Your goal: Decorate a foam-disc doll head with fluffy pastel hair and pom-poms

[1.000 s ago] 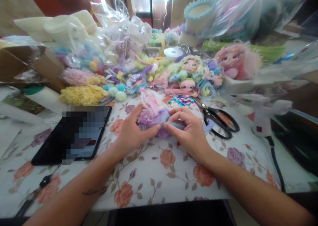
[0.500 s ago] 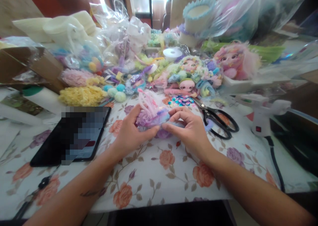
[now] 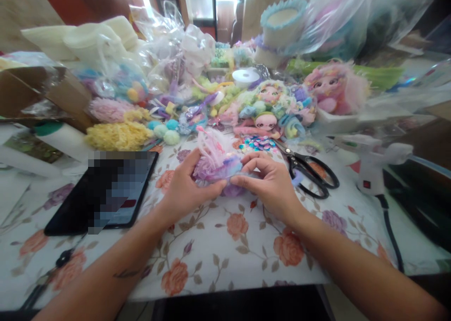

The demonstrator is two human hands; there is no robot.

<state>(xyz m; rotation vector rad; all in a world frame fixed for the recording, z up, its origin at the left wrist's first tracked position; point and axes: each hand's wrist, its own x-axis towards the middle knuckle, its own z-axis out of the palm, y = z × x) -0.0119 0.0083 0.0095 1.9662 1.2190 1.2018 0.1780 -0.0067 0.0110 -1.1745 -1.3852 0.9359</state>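
- The fluffy pastel bundle (image 3: 217,163), pink, lilac and blue, sits just past the middle of the tabletop (image 3: 225,246), pinched between both hands.
- The left hand (image 3: 185,189) has its grip clenched on the bundle's 9 o'clock side, thumb underneath; the right hand (image 3: 273,184) is grasping its 3 o'clock edge with thumb and fingertips.
- It looks very light, soft and squashy, likely to fray or lose shape if squeezed; best held near its base, not by the pink wisps on top.
- The flowered cloth looks smooth and flat.
- Black scissors (image 3: 310,170) lie at 3 o'clock, a tablet (image 3: 105,194) at 9 o'clock, a glue gun (image 3: 369,163) further right, and heaped craft stuff at 12 o'clock.
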